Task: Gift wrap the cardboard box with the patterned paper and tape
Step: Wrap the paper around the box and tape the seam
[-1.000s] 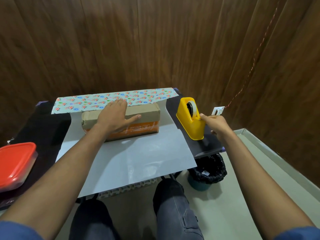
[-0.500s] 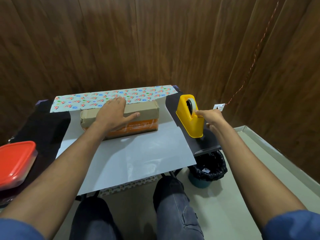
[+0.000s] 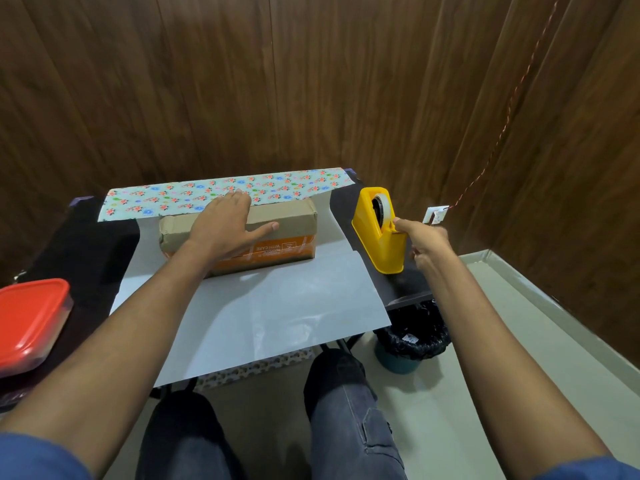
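Observation:
A brown and orange cardboard box (image 3: 287, 237) lies on the white back of the wrapping paper (image 3: 277, 306), whose flowered far edge (image 3: 294, 188) is folded toward the box. My left hand (image 3: 225, 230) rests flat on top of the box, fingers straight. A yellow tape dispenser (image 3: 377, 233) stands to the right on the dark table. My right hand (image 3: 420, 240) is at the dispenser's near end, thumb and forefinger pinching at the tape's cutter; the tape end itself is too small to make out.
A red-lidded container (image 3: 31, 320) sits at the table's left edge. A bin lined with a black bag (image 3: 412, 341) stands on the floor under the table's right corner. Wood panelling rises behind. My knees are below the paper's front edge.
My right hand has moved up along the dispenser's near side to the cutter at its top. My left hand stays pressed on the box.

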